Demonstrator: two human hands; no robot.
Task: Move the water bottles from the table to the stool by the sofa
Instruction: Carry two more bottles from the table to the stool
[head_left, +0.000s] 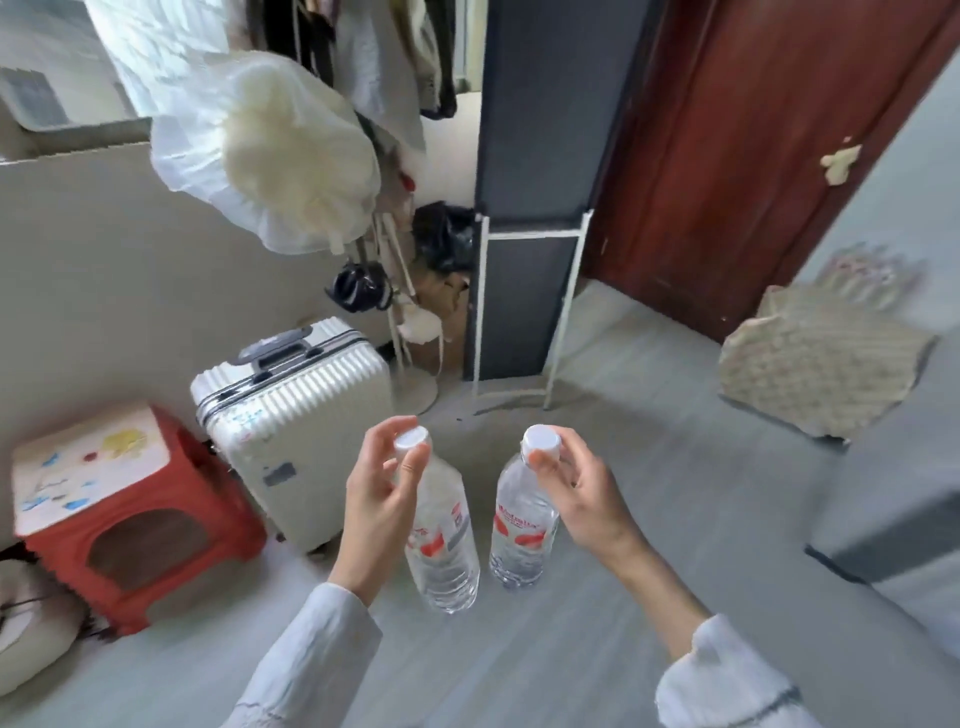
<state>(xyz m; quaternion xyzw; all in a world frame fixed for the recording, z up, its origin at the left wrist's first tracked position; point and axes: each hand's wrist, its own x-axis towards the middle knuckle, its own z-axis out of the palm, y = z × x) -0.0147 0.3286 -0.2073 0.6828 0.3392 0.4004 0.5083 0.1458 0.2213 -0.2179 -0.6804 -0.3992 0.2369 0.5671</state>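
Now both bottles are up in the air, one per hand, carried over the grey floor (649, 467). Left hand (376, 499) is pinched around the neck of the left bottle (441, 545), fingertips closed just under its white cap, and the bottle hangs tilted, its base swinging out to the right. Right hand (582, 493) has the right bottle (522, 530) the same way, thumb and fingers closed on the white cap, and that one hangs nearly straight down. Both are clear plastic with red labels, close beside each other but not touching. Off to the left, against the wall, sits the red stool (156, 525) with a pale, paint-spotted top, nothing on it. Just beside the stool stands a ribbed white suitcase (296, 421), between it and the bottles. Pale sleeves cover both forearms.
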